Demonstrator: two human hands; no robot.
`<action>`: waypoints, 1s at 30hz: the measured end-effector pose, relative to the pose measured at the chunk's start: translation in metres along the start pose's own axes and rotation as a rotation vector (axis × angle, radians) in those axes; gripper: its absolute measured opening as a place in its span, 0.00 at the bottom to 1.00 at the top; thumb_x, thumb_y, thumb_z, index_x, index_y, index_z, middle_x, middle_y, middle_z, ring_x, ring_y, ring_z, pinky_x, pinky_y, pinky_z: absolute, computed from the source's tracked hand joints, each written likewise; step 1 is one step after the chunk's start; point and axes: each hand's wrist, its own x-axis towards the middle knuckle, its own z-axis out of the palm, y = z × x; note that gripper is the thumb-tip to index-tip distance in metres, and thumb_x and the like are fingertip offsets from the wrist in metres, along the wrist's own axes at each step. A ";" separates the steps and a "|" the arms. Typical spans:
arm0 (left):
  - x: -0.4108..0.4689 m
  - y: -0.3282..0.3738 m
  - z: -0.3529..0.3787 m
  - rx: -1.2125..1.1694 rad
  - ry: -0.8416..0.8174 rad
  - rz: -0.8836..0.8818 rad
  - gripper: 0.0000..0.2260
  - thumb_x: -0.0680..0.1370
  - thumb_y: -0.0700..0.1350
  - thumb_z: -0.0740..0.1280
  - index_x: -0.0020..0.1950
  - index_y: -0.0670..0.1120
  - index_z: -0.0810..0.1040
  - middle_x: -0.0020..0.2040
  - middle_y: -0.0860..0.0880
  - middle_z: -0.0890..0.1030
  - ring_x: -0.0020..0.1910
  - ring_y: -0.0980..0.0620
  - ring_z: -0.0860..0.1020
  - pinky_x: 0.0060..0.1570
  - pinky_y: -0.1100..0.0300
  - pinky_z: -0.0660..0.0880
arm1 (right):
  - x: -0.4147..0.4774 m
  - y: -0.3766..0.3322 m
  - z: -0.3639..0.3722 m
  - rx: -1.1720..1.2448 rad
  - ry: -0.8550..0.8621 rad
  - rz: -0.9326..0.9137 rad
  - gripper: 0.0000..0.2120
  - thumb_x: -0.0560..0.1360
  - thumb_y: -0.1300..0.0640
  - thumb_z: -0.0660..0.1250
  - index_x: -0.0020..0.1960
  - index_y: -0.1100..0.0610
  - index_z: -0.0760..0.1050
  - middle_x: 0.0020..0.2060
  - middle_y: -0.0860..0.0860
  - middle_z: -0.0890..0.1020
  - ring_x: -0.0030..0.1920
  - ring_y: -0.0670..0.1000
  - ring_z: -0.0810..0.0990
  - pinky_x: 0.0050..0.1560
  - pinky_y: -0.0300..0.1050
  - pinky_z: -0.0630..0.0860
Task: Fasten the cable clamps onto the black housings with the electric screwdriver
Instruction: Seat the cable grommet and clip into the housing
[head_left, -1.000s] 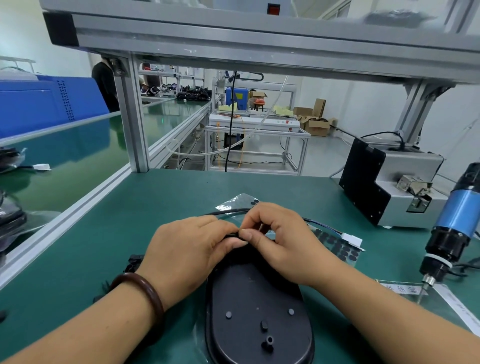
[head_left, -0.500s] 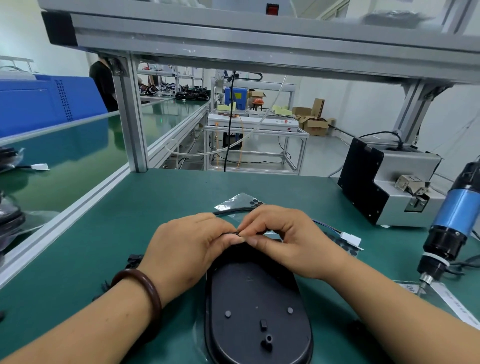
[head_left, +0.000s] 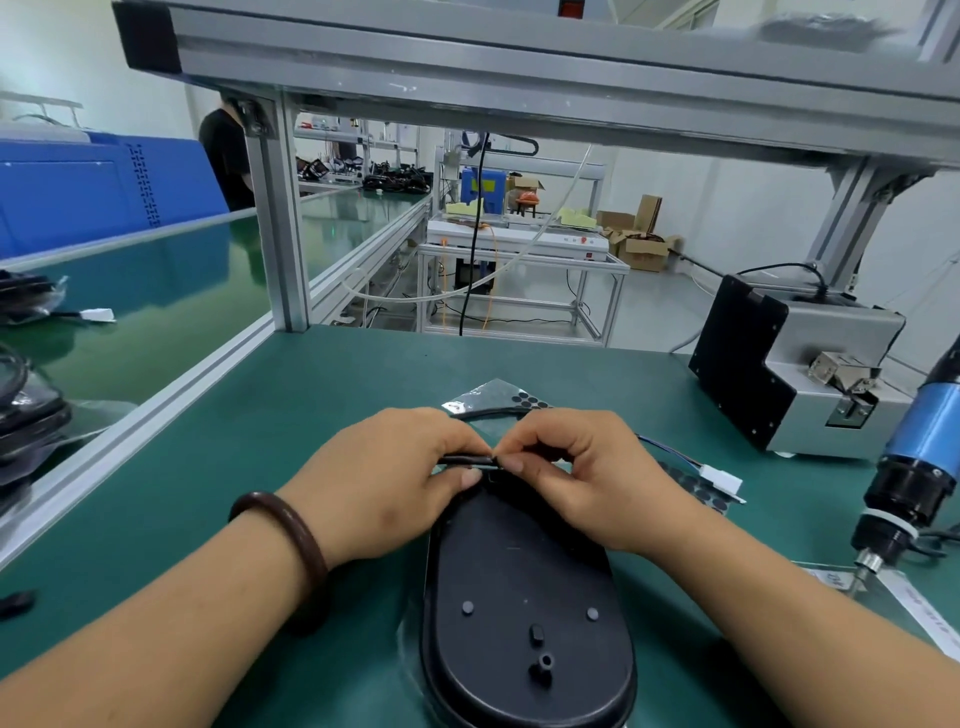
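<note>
A black oval housing (head_left: 524, 603) lies flat on the green mat in front of me, its far end under my fingers. My left hand (head_left: 384, 483) and my right hand (head_left: 576, 478) meet at that far end, and both pinch a thin black cable (head_left: 465, 459) between thumb and fingertips. The cable runs on to the right as blue and black wires ending in a white connector (head_left: 719, 477). Any clamp is hidden by my fingers. The blue electric screwdriver (head_left: 914, 467) hangs tip down at the right edge, apart from both hands.
A grey and black screw feeder box (head_left: 795, 364) stands at the back right. A clear sheet of black round pads (head_left: 498, 397) lies beyond my hands. An aluminium frame post (head_left: 278, 223) rises at the back left. More black parts (head_left: 31, 405) lie on the left conveyor.
My fingertips have shifted slightly on the cable, and a short length of it now shows between my left thumb and finger. The housing has not moved.
</note>
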 end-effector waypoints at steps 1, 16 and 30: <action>0.001 0.000 -0.001 0.012 -0.009 -0.011 0.09 0.78 0.51 0.64 0.56 0.60 0.79 0.49 0.60 0.79 0.52 0.58 0.76 0.53 0.56 0.74 | 0.000 -0.001 0.000 -0.028 -0.001 -0.018 0.04 0.73 0.60 0.68 0.43 0.54 0.82 0.37 0.43 0.82 0.40 0.42 0.80 0.45 0.46 0.78; 0.002 0.005 -0.005 0.086 0.073 -0.044 0.08 0.78 0.51 0.62 0.54 0.58 0.80 0.47 0.56 0.80 0.49 0.55 0.76 0.49 0.56 0.74 | 0.007 -0.005 -0.009 -0.199 -0.107 -0.199 0.05 0.71 0.69 0.69 0.40 0.60 0.80 0.39 0.53 0.82 0.40 0.52 0.79 0.44 0.51 0.77; 0.007 0.007 -0.003 0.159 0.264 0.146 0.05 0.75 0.44 0.69 0.50 0.52 0.79 0.42 0.56 0.83 0.44 0.49 0.78 0.49 0.53 0.69 | 0.006 -0.002 -0.010 -0.066 -0.087 -0.047 0.04 0.72 0.67 0.69 0.40 0.60 0.80 0.41 0.51 0.83 0.43 0.48 0.81 0.47 0.47 0.78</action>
